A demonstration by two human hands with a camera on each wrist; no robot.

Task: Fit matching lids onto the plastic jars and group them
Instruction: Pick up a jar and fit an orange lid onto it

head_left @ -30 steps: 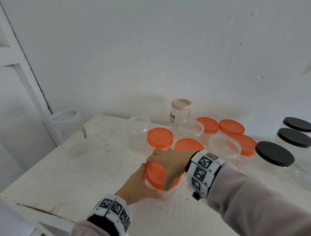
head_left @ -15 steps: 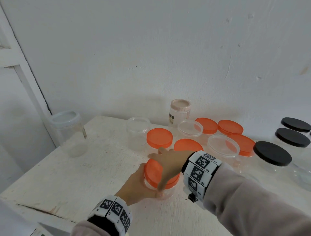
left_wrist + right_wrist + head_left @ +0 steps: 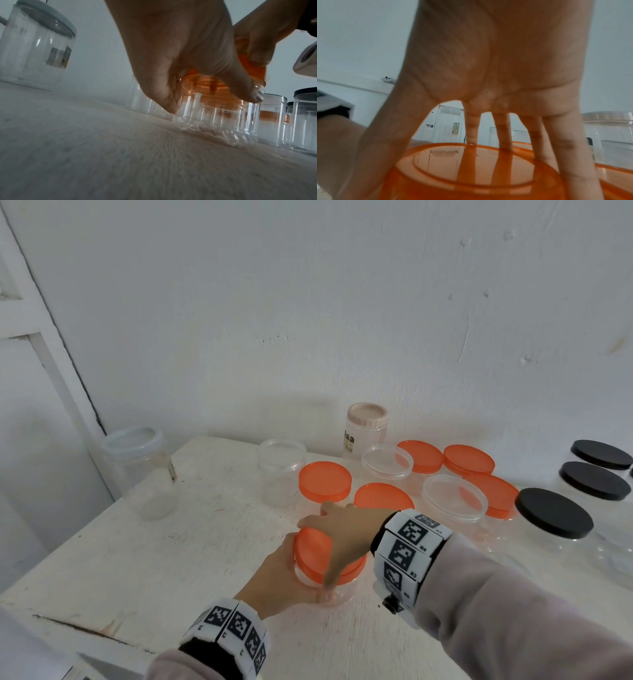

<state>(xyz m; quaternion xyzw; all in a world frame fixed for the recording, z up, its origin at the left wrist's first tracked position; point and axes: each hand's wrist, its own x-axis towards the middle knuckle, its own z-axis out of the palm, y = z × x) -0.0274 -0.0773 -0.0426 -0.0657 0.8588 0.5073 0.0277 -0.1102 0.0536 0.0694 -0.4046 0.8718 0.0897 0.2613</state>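
Spreading over the round orange plastic lid point(image 3: 313, 553), the right hand point(image 3: 346, 534) grips its rim with fingers and thumb curled down. The left hand point(image 3: 279, 580) wraps the small clear ribbed plastic jar point(image 3: 216, 119) beneath, standing on the white painted wooden table point(image 3: 137, 559) just before other jars. Empty, thin-walled and probably light, it would likely flex and slide, so hold the body low while turning the lid by its edge.

You see a worn white bench point(image 3: 144, 549) below a white wall point(image 3: 308, 302); at 9 o'clock stands a white frame point(image 3: 51, 364), possibly a door.
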